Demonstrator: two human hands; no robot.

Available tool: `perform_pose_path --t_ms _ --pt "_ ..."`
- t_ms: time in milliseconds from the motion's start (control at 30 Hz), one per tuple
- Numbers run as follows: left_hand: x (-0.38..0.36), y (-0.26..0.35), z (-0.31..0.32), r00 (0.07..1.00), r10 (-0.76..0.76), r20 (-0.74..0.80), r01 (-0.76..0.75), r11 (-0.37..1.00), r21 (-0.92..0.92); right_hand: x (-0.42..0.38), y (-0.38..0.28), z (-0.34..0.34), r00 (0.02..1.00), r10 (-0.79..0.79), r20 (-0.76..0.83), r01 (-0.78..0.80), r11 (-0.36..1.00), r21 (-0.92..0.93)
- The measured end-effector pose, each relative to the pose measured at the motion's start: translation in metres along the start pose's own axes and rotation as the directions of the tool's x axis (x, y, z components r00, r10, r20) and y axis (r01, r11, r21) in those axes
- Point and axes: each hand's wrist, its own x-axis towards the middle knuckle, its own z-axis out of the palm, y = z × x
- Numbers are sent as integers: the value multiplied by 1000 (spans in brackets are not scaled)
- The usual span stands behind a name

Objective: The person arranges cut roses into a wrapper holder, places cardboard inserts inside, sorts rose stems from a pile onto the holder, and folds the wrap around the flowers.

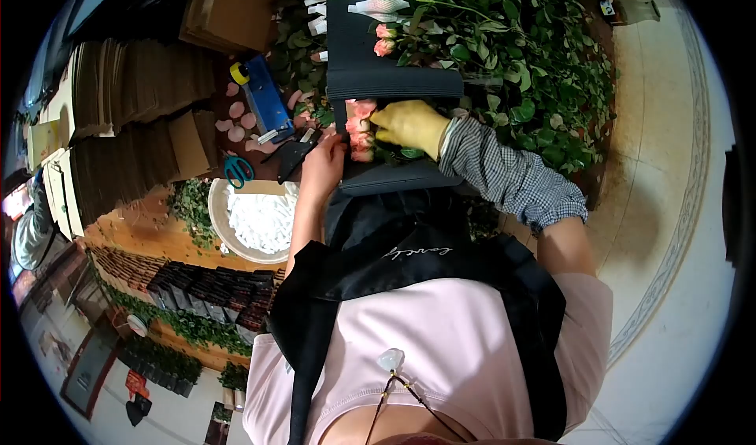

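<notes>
Several pink roses (pixel 361 139) lie in a row between folded parts of a black sheet (pixel 394 84), their heads toward the left. My right hand (pixel 409 127), in a yellow glove with a checked sleeve, touches the roses from the right with bent fingers; what it grips, if anything, is hidden. My bare left hand (pixel 324 164) is at the left edge of the black sheet, beside the roses, with its fingers partly hidden. Two more pink roses (pixel 383 40) lie on the upper part of the sheet, near white mesh sleeves (pixel 379 2).
Leafy stems (pixel 520 75) cover the right side. To the left are a blue tape dispenser (pixel 268 97), a black tool (pixel 295 155), teal scissors (pixel 238 171), loose petals and cardboard stacks (pixel 142 83). A round bowl (pixel 218 216) of white pieces stands at lower left.
</notes>
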Motion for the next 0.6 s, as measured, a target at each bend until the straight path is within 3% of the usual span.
perform_pose_path --t_ms 33,100,167,200,233,333,400,433,500,533,600 --pt "-6 15 -9 996 -88 31 81 978 191 2 9 3 1000 26 6 -27 993 116" --pt "-17 32 -14 1000 -13 -17 16 980 198 2 7 0 1000 -26 -14 27 992 127" --pt "-24 59 -13 996 25 90 -56 928 368 0 -8 -6 999 33 -36 -34 999 -34" --pt "-27 61 -2 985 155 74 -172 894 413 0 -10 -6 999 22 -27 -23 999 -40" --pt "-29 79 4 984 24 179 -106 879 465 0 -11 -4 998 34 -55 -37 998 -56" --pt "-35 81 35 982 93 163 -169 817 551 0 -18 -1 999 40 -27 -43 990 -138" --pt "-34 86 42 986 -22 166 -80 808 583 2 -25 0 998 46 33 -37 976 -216" --pt "-33 85 46 987 -22 158 -74 815 575 0 -22 6 997 -11 -81 -4 982 -190" --pt "-26 73 63 972 219 -82 -127 787 604 8 -10 28 989 23 -149 -58 970 -237" --pt "-20 69 69 963 254 -85 -138 741 657 4 -13 15 986 -7 -169 -21 987 -161" --pt "-16 66 78 978 182 -106 -87 807 584 -2 -12 12 986 -40 -163 9 982 -186"
